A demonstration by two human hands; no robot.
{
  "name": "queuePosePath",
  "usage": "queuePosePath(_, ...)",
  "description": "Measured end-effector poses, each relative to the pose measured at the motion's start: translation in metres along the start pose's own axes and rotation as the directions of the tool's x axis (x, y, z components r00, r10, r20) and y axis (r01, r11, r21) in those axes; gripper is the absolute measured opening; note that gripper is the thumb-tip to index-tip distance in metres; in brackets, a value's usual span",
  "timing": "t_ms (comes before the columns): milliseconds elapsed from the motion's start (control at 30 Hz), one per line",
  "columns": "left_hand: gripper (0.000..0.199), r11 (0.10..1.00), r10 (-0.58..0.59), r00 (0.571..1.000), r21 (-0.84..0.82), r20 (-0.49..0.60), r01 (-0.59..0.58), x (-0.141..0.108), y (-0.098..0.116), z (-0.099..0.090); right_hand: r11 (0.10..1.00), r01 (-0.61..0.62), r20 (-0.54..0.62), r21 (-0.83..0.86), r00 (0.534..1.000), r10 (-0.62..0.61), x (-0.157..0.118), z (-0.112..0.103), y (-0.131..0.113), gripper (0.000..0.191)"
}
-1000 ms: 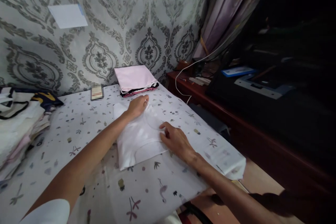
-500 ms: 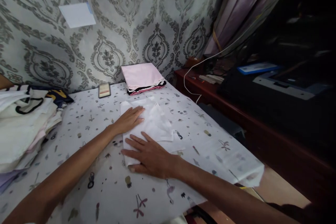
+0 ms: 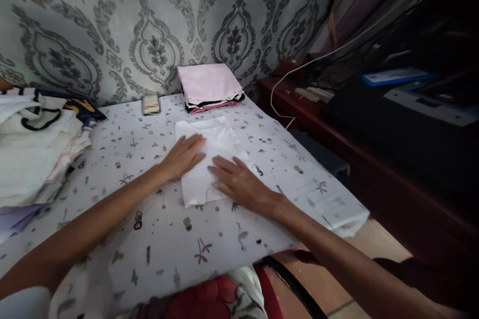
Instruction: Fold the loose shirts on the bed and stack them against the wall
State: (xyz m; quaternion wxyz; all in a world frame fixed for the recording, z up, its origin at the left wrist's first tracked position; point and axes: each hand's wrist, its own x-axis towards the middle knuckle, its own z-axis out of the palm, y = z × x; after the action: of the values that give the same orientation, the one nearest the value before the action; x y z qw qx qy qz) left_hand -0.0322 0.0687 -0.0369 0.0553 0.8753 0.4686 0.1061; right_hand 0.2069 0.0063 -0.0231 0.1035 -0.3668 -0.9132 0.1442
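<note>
A folded white cloth [image 3: 196,187] lies flat on the patterned sheet [image 3: 149,234] in the middle of the view. My left hand [image 3: 183,155] rests palm down on the cloth's left side, its fingers stretched out. On the right part of the cloth, my right hand [image 3: 243,182] lies with its fingers spread, covering the edge there. The two hands are apart. Behind the white cloth sits a neat stack of folded clothes [image 3: 210,84], pink on top, with black and white layers below.
A large pile of clothes [image 3: 37,149] fills the left side. A small card [image 3: 151,104] lies near the patterned wall. To the right stands a dark red table [image 3: 355,169], with a white cable [image 3: 272,97] and a blue-edged object [image 3: 396,77].
My right hand has moved up and to the right across the white cloth. The cloth's right part now lies folded in more compactly. The view has tilted downward.
</note>
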Motion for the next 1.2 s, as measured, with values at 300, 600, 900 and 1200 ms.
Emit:
queuePosePath(300, 0.046, 0.921, 0.369, 0.927, -0.107, -0.071, -0.375, -0.091, 0.034, -0.021, 0.998, 0.016, -0.087, 0.066, 0.996, -0.011, -0.059, -0.016, 0.043, 0.048)
queuePosePath(600, 0.027, 0.872, 0.490, 0.871, 0.014, -0.018, -0.490, -0.105, 0.038, -0.039, 0.998, 0.061, -0.057, 0.001, 0.996, -0.061, -0.059, -0.021, 0.057, 0.056)
queuePosePath(900, 0.024, 0.929, 0.361, 0.920, -0.025, -0.150, -0.369, -0.099, 0.037, -0.028, 0.997, 0.076, -0.299, 0.031, 0.952, -0.064, -0.052, -0.012, 0.060, 0.031)
queuePosePath(1200, 0.028, 0.814, -0.014, 0.997, -0.578, 0.074, 0.055, -0.126, 0.043, -0.079, 0.930, -0.043, -0.135, 0.365, 0.986, 0.099, -0.060, -0.058, 0.020, 0.029)
